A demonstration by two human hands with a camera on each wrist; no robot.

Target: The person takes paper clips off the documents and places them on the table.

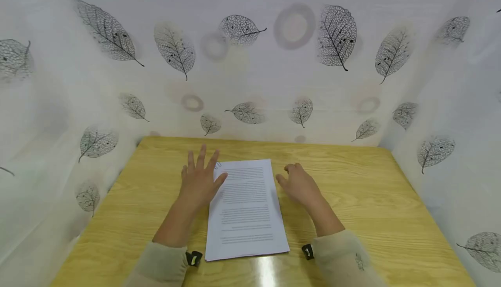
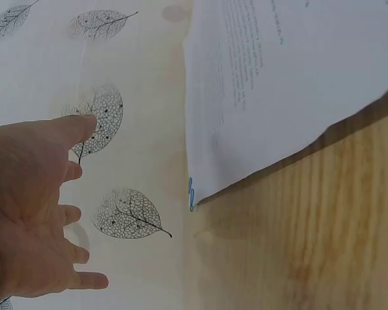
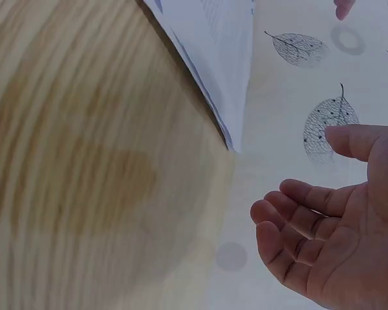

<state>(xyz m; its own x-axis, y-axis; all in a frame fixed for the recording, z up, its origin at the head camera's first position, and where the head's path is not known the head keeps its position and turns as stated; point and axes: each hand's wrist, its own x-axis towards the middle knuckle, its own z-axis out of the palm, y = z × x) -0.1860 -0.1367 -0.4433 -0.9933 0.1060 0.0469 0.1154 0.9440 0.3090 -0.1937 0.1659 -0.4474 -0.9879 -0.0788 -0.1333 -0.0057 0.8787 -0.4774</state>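
Observation:
A stack of printed paper sheets (image 1: 246, 213) lies on the wooden table, its text side up. A blue paper clip (image 2: 191, 194) sits at the stack's far left corner; in the head view the clip (image 1: 218, 165) shows just beside the left thumb. My left hand (image 1: 198, 182), fingers spread, is over the stack's left edge and holds nothing; the left wrist view shows this hand (image 2: 32, 206) apart from the paper. Right of the stack, my right hand (image 1: 300, 185) has loosely bent fingers. Nothing is in its palm (image 3: 349, 252) in the right wrist view.
The yellow wooden table (image 1: 364, 200) reaches back to a pale curtain (image 1: 250, 74) printed with dark leaves, which also hangs at both sides. Each wrist carries a small black device, one at the left cuff (image 1: 166, 258) and one at the right cuff (image 1: 336, 252).

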